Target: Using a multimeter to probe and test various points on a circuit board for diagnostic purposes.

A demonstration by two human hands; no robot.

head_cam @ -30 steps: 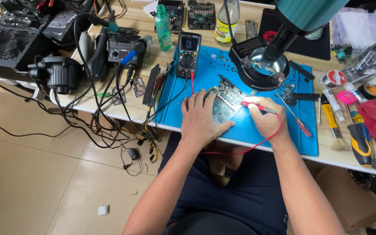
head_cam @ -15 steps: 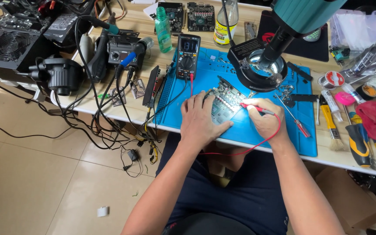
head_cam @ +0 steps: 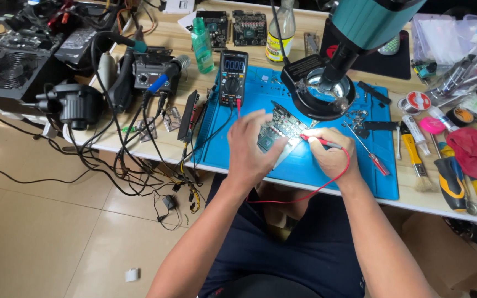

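Observation:
A circuit board (head_cam: 281, 128) lies on the blue work mat (head_cam: 305, 160) under a teal microscope with a ring light (head_cam: 318, 94). My left hand (head_cam: 251, 144) rests over the board's left part, fingers curled; what it grips is hidden. My right hand (head_cam: 332, 154) holds a red test probe (head_cam: 321, 142) with its tip on the board. The probe's red lead (head_cam: 327, 185) loops down off the table edge. A black multimeter (head_cam: 233, 77) stands at the mat's far left corner.
A red-handled screwdriver (head_cam: 368, 153), a brush (head_cam: 418, 163), cutters and tubes lie at right. A green bottle (head_cam: 201, 37), a yellow-labelled bottle (head_cam: 279, 30), a soldering station (head_cam: 150, 72), a fan unit (head_cam: 9, 72) and tangled cables crowd the left.
Both hands stay on the board with only slight shifts. The camera view has moved a little.

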